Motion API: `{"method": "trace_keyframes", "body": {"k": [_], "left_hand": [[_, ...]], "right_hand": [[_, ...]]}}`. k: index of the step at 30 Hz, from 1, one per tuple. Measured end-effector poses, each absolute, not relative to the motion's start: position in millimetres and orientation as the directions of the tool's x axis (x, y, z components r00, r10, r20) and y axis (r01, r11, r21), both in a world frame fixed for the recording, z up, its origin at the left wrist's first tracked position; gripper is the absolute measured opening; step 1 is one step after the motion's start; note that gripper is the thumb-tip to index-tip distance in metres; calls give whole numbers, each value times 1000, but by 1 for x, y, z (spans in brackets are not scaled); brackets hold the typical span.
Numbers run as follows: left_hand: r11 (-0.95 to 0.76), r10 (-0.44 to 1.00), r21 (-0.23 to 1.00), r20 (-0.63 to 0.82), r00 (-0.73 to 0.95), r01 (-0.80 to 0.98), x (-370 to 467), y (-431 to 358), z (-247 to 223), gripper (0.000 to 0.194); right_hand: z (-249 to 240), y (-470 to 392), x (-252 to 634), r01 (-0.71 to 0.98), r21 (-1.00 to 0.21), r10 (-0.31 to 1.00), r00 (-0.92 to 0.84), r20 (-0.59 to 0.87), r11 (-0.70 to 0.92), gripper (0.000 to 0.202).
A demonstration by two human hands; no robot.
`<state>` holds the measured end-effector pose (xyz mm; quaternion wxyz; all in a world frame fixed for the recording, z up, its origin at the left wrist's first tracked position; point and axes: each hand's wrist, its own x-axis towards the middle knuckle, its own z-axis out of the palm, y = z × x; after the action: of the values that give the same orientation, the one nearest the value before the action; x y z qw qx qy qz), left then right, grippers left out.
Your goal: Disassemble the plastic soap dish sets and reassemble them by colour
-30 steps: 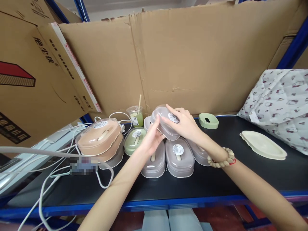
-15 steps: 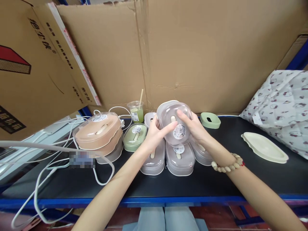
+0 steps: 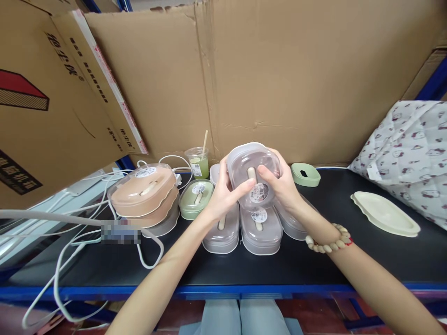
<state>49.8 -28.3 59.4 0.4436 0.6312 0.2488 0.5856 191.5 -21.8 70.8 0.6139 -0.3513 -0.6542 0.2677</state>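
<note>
Between my two hands a mauve-grey lidded plastic box (image 3: 240,163) is held up, tilted toward me, with a clear domed lid, a beige handle piece and a round label. My left hand (image 3: 226,193) grips its left side, thumb on the lid. On the right side my right hand (image 3: 284,184) is wrapped round it, thumb pressed by the handle. Below stand similar mauve boxes (image 3: 261,237) on the black table, partly hidden by my hands. A small green lidded box (image 3: 196,197) sits to their left.
Peach boxes (image 3: 143,195) are stacked at left beside white cables (image 3: 59,274). A drink cup (image 3: 198,165) stands at the back near the cardboard (image 3: 314,79). Rightward are a green lid-like piece (image 3: 305,174), a cream tray (image 3: 384,214) and a patterned bag (image 3: 412,153).
My right hand has shifted its hold, its fingers now further round the box's right side. The held box has turned slightly. Boxes on the table have stayed put.
</note>
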Motion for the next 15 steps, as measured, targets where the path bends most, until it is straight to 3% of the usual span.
{"method": "trace_keyframes", "body": {"k": [8, 15], "left_hand": [[-518, 810, 818, 563, 164, -250, 50, -31, 59, 56], [-526, 817, 824, 559, 145, -211, 51, -34, 62, 54]], "right_hand": [[72, -21, 195, 87, -775, 779, -26, 626, 626, 64], [70, -21, 193, 19, -840, 836, 81, 542, 543, 62]]}}
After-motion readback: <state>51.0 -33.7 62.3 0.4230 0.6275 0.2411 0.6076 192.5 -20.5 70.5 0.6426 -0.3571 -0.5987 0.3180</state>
